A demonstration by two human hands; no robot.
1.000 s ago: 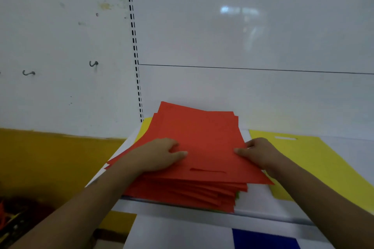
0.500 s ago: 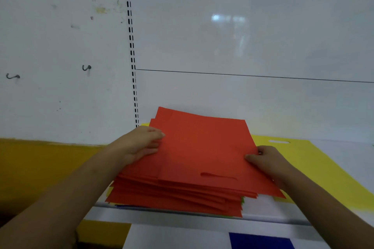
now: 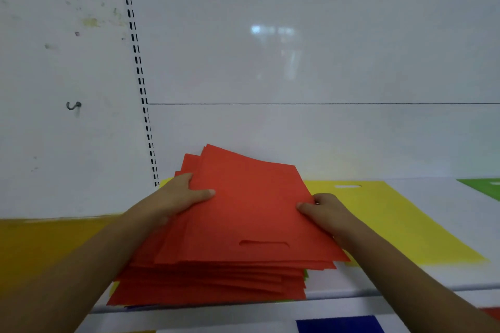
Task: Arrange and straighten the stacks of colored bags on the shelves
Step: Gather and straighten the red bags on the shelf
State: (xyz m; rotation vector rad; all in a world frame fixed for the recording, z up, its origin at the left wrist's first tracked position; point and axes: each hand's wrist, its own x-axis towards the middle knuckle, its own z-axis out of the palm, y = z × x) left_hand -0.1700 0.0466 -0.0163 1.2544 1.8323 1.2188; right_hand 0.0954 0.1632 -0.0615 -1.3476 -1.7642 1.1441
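Bags dominate the view: one thick stack of flat red non-woven bags (image 3: 230, 265) with cut-out slot handles sits on the white shelf (image 3: 446, 276), its near edge overhanging the shelf's front lip, its sheets fanned out unevenly; how many bags it holds cannot be counted. Two hands work it. The left hand (image 3: 176, 197) holds the upper layers at their left edge, thumb flat on top and fingers curled under. The right hand (image 3: 323, 209) pinches the right edge of the same layers, thumb on top. One flat yellow bag (image 3: 384, 219) lies just right of the stack, partly under it. One green bag (image 3: 484, 186) shows at the far right. One blue bag (image 3: 338, 324) lies on the shelf below.
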